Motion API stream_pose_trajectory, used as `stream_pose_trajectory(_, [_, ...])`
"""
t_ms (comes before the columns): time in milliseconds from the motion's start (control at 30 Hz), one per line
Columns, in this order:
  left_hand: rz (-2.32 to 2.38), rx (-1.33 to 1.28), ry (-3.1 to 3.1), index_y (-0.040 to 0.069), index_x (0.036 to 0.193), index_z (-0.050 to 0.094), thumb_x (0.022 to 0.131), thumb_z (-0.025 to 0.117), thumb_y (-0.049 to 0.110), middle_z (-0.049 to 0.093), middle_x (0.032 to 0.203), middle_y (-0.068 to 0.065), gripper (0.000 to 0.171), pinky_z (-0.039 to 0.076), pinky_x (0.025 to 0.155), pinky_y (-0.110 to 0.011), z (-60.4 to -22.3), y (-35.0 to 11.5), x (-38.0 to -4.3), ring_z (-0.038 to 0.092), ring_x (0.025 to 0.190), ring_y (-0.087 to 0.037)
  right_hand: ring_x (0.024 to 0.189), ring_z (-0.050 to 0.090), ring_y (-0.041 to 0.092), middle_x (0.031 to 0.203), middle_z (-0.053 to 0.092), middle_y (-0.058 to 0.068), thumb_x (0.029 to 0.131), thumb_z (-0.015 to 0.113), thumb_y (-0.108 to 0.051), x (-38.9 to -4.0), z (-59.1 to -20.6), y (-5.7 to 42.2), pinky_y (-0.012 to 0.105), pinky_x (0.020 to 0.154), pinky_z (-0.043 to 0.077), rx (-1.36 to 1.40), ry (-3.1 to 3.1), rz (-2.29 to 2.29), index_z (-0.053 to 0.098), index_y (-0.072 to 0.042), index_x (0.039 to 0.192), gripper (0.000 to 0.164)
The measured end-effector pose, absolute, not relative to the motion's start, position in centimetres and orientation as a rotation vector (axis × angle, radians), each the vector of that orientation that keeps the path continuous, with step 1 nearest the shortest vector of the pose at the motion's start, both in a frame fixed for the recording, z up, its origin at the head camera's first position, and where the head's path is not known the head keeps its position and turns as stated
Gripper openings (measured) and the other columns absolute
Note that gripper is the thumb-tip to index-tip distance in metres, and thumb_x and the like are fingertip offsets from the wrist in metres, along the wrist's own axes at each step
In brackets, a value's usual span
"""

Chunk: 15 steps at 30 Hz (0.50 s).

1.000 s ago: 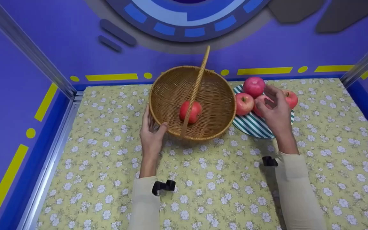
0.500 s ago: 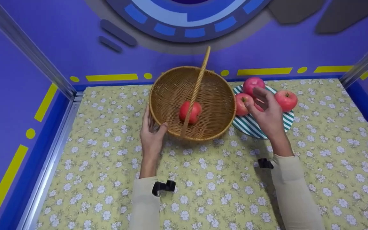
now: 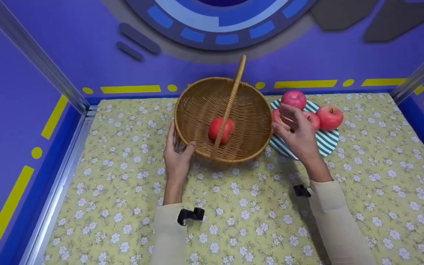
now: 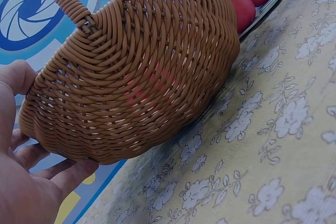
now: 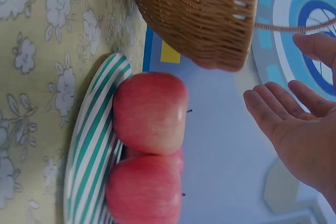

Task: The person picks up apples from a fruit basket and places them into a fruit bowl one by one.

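Note:
A brown wicker basket [image 3: 197, 106] with an arched handle [image 3: 235, 86] stands in the middle, its mouth tilted towards the head camera. One red apple [image 3: 215, 130] lies inside. My left hand [image 3: 177, 160] grips the basket's left side, thumb at the rim and fingers against the outer weave, as the left wrist view also shows. My right hand [image 3: 300, 138] holds nothing; its fingers are extended and spread from the thumb, close to the basket's right rim. It hovers over a green-and-white striped plate [image 3: 328, 141] and partly hides an apple [image 5: 149, 111] on it.
Several apples sit on the plate, among them a pink-red one [image 3: 293, 99] at the back and one [image 3: 329, 117] at the right. A flowered cloth [image 3: 241, 221] covers the table. Blue panels [image 3: 68, 48] stand behind and at both sides.
My right hand has moved left from above the plate's apples to beside the basket's right rim, uncovering apples on the right. The left hand keeps its grip on the basket.

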<state>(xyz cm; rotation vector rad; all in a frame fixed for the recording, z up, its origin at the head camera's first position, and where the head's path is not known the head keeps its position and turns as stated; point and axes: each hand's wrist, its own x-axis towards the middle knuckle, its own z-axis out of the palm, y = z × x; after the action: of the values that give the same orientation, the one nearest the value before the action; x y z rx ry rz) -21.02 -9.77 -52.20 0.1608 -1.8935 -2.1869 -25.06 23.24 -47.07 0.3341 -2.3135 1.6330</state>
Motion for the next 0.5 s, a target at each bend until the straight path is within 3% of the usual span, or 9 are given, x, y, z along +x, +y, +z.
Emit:
stream_pose_trajectory(200, [-2.199,0.149,-1.880,0.030,0.170,0.029,0.093,0.074,0.004,0.034,0.170,-0.003,0.092,0.057,0.105,-0.034,-52.3,-9.7,-21.1,0.044,0.148,-0.032,0.134,0.059,0.041,0.145,0.060,0.023,0.093,0.079,0.003,-25.1,-46.4,22.6,0.055,0.109,0.052,0.421,-2.348,1.583,0.057,0.006,0.144,0.056])
stream_pose_trajectory(500, [-2.206,0.161,-1.873,0.033,0.169,0.030,0.094,0.073,-0.001,0.034,0.171,0.000,0.093,0.057,0.105,-0.031,-52.2,-9.7,-21.0,0.043,0.149,-0.033,0.133,0.060,0.038,0.146,0.060,0.019,0.094,0.080,-0.001,-25.7,-46.2,21.6,0.058,0.109,0.053,0.491,-2.449,1.504,0.058,0.002,0.145,0.055])
